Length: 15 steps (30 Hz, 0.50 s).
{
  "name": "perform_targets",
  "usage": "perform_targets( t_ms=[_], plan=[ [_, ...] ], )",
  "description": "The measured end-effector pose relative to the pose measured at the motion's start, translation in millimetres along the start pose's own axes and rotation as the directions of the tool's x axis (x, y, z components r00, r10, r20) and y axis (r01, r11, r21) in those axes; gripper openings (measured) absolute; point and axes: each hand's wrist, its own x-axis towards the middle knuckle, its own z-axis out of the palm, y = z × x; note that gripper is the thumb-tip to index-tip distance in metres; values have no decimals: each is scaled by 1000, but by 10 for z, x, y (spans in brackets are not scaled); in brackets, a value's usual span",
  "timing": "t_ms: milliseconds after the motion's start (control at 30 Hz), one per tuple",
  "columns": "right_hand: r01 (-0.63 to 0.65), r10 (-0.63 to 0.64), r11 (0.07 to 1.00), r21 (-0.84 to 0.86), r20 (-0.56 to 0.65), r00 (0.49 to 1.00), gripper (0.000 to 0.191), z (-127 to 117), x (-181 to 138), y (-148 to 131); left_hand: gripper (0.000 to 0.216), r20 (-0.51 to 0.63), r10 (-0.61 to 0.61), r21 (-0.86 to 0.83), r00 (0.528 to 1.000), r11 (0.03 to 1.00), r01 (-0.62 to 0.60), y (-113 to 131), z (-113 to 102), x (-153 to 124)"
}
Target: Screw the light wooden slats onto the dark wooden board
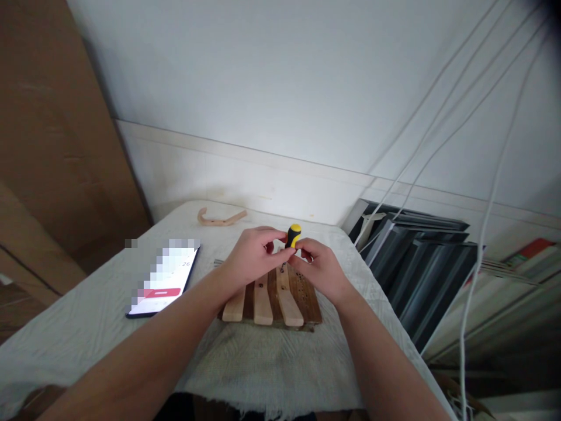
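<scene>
A short yellow-and-black screwdriver [294, 234] stands nearly upright above a brown wooden board [312, 313]. My left hand [256, 255] is closed on its handle from the left, fingers behind and thumb in front. From the other side, my right hand [321, 268] pinches low on the screwdriver, near the handle's base; the tip is hard to make out. Three pale wooden hooks lie side by side across the board: a right one [289, 307] under the screwdriver, a middle one [262, 307], and a left one [234, 309] partly covered by my left hand. Small dark screw holes or screws show in them.
A loose wooden hook [222, 221] lies at the back of the cloth-covered table [272, 362]. Left of my forearm is a phone or tablet [164, 289] with its screen lit. Dark flat panels [421, 263] lean at the right, where white cables [486, 216] hang. Cardboard [65, 117] stands left.
</scene>
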Motion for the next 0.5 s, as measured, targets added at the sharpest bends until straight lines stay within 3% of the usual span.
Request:
perform_targets(
  t_ms=[133, 333, 500],
  plan=[
    [-26, 25, 999, -26, -32, 999, 7, 4, 7, 6, 14, 15, 11, 2, 1000, 1000, -11, 9, 1, 6],
    [58, -58, 998, -5, 37, 998, 8, -5, 9, 9, 12, 14, 13, 36, 1000, 999, -13, 13, 0, 2],
    [-17, 17, 999, -29, 2, 1000, 8, 16, 8, 36, 16, 42, 26, 23, 999, 999, -27, 4, -9, 9]
  ],
)
